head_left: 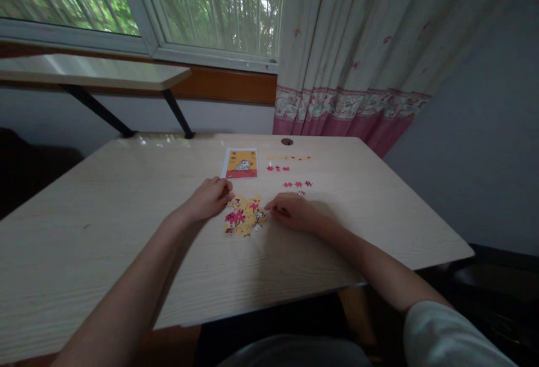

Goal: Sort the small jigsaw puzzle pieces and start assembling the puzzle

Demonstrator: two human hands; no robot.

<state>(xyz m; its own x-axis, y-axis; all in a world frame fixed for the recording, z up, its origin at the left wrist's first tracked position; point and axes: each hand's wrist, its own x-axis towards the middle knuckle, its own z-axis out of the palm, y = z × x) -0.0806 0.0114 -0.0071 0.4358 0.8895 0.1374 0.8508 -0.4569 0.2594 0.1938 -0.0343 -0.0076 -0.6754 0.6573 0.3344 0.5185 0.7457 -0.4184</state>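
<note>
Pale wooden desk (105, 226) under a window (219, 8) and floral curtain (357, 47).
Mid-desk lie heaped jigsaw pieces (244, 216); left hand (209, 197), fingers curled, and right hand (295, 210), fingers together, touch the heap's edges; whether either grips a piece cannot be told.

From where I stand I count two hands on the one table (105, 215), a left hand (208, 198) and a right hand (295, 211), with a single heap of jigsaw pieces (243, 215) between them, too jumbled to count. Beyond it lie one picture card (241, 163) and three short rows of loose pieces: one yellow row (289, 158), too small to count, and two red rows (278, 168) of about three each. There is also one round hole (287, 141), one curtain (357, 47) and one shelf (92, 72).
</note>
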